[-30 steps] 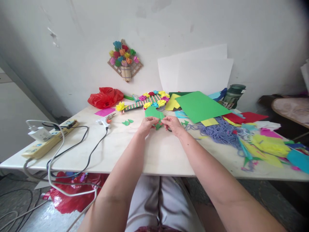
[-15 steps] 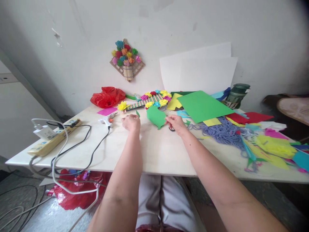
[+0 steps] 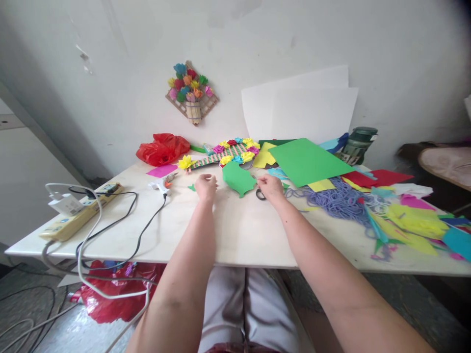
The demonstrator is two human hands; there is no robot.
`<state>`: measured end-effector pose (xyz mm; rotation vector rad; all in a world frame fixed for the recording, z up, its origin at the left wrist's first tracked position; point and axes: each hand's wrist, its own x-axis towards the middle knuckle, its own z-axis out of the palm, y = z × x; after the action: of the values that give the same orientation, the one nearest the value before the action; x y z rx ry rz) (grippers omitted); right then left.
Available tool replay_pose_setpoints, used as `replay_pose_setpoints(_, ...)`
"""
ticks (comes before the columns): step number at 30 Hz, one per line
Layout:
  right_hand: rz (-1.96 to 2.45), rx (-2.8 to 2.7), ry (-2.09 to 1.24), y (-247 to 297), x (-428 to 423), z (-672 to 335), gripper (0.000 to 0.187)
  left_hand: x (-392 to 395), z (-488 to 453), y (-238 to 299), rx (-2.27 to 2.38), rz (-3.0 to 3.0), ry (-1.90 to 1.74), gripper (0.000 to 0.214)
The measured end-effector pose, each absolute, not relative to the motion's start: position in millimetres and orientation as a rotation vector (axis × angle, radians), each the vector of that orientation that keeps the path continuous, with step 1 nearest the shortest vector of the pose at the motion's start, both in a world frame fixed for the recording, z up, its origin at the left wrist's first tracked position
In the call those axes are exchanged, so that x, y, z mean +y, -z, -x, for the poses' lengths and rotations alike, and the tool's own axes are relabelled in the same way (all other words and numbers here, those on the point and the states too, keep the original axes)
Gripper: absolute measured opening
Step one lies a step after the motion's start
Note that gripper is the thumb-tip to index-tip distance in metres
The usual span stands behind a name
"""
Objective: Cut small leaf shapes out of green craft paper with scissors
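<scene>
My left hand (image 3: 206,187) is over the table just left of a green paper piece (image 3: 238,180) with cut, curved edges. Its fingers are loosely bent and apart, with nothing visible between them. A small green paper leaf (image 3: 192,187) lies on the tabletop to the left of that hand. On the other side of the green piece, my right hand (image 3: 270,188) is closed round scissors (image 3: 261,194); a dark ring handle shows below the fingers, and the blades can hardly be made out. Behind both hands lies a woven guitar-shaped craft (image 3: 217,157) edged with paper flowers.
A white glue gun (image 3: 159,186) with a black cord lies left, near a power strip (image 3: 79,213). Right are a large green sheet (image 3: 309,164), purple yarn (image 3: 340,201), paper scraps (image 3: 414,220) and a dark green bottle (image 3: 359,144). A red plastic bag (image 3: 164,149) sits at the back.
The small green leaf was at my left fingertips and now lies on the table to their left. My left hand has shifted right toward the larger green piece. My right hand keeps the scissors.
</scene>
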<state>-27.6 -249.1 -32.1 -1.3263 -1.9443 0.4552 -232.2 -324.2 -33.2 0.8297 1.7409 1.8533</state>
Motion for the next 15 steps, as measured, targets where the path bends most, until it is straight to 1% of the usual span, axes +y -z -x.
replay_pose_setpoints(2,1.387,-1.956,-0.412,31,-250,27,0.019,-319,222,35,1.780,-0.747,-1.776,0.040)
replay_pose_setpoints(6,1.430,-2.034,-0.402,31,-252,26,0.022,-317,209,37,1.490,-0.769,-1.708,0.058)
replay_pose_setpoints(8,1.412,-2.081,-0.416,31,-252,26,0.022,-318,207,38,1.404,-0.832,-1.693,0.063)
replay_pose_setpoints(10,1.401,-2.119,-0.418,32,-253,27,0.022,-318,206,40,1.368,-0.885,-1.686,0.061)
replay_pose_setpoints(15,1.397,-2.177,-0.402,34,-253,30,0.023,-314,206,43,1.419,-0.942,-1.707,0.043)
